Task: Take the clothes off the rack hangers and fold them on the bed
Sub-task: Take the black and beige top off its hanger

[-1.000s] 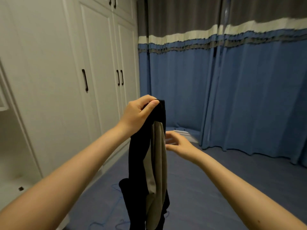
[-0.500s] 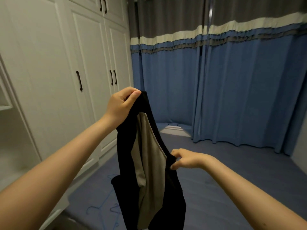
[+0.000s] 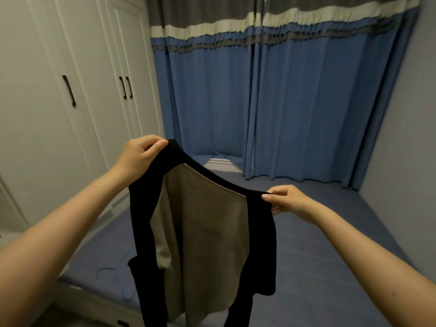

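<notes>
Black and beige, the shirt (image 3: 207, 232) hangs spread in the air above the near part of the bed (image 3: 318, 267), held up by its two top corners. At the left corner, the left hand (image 3: 139, 154) pinches the black shoulder between thumb and curled fingers; at the right corner, lower down, the right hand (image 3: 285, 200) pinches the other shoulder the same way. Blue hangers (image 3: 113, 274) lie on the bed's near left edge. Further left stands a white wardrobe (image 3: 70, 90), and blue curtains (image 3: 271, 102) cover the far wall.
</notes>
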Available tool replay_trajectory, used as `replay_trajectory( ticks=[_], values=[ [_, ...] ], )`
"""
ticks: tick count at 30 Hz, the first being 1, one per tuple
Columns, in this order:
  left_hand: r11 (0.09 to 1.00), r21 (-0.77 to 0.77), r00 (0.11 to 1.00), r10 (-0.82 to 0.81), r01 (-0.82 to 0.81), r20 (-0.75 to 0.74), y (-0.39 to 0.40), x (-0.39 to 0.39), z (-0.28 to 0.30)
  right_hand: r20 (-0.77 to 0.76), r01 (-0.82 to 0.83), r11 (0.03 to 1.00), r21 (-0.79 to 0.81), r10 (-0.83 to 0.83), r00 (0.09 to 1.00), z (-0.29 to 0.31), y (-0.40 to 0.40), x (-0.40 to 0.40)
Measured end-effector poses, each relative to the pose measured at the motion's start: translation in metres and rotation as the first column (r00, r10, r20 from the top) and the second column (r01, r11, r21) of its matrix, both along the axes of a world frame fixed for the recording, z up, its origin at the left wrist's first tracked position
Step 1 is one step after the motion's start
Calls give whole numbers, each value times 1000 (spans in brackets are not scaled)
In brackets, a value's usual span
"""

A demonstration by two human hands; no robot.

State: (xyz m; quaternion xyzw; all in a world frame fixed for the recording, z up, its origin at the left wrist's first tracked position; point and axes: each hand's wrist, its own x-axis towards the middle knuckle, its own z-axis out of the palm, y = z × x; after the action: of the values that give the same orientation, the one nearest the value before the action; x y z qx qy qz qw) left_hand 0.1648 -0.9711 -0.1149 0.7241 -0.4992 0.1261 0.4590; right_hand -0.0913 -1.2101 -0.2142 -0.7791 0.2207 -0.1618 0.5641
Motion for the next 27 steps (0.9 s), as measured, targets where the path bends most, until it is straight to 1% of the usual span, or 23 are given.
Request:
replay_trajectory(
  ticks=[2, 5, 7, 9, 13, 15, 17, 19, 22, 25, 27],
  values=[
    [997, 63, 999, -34, 37, -42, -8, 3, -5, -27, 69, 995, -67, -70, 997, 5, -8, -7],
    [992, 106, 994, -55, 65, -93, -23, 12, -13, -11, 160, 983, -91, -161, 987, 11, -22, -16],
    [985, 146, 989, -75, 94, -129, -32, 19, -17, -18, 182, 977, -108, -185, 983, 17, -30, -22],
    [962, 229, 979, -109, 147, -171, -42, 29, -22, -69, 182, 974, -136, -193, 979, 22, -40, -25],
    [871, 408, 954, -189, 272, -233, -61, 54, -28, -198, 162, 972, -168, -194, 961, 30, -63, -24],
    [801, 501, 939, -215, 327, -268, -69, 67, -31, -252, 147, 976, -159, -184, 950, 34, -73, -18],
    [744, 558, 926, -235, 368, -297, -79, 81, -34, -298, 126, 980, -152, -167, 940, 36, -83, -9],
    [707, 569, 904, -273, 420, -329, -87, 93, -38, -334, 103, 984, -148, -148, 931, 39, -91, -3],
    [674, 526, 847, -323, 519, -421, -100, 109, -42, -370, 76, 992, -96, -106, 923, 41, -104, 5],
    [616, 499, 782, -366, 609, -504, -113, 123, -44, -369, 50, 999, 3, -45, 928, 44, -116, 12],
    [575, 483, 739, -382, 661, -555, -121, 132, -46, -345, -5, 996, 89, 35, 938, 47, -123, 14]
  ],
)
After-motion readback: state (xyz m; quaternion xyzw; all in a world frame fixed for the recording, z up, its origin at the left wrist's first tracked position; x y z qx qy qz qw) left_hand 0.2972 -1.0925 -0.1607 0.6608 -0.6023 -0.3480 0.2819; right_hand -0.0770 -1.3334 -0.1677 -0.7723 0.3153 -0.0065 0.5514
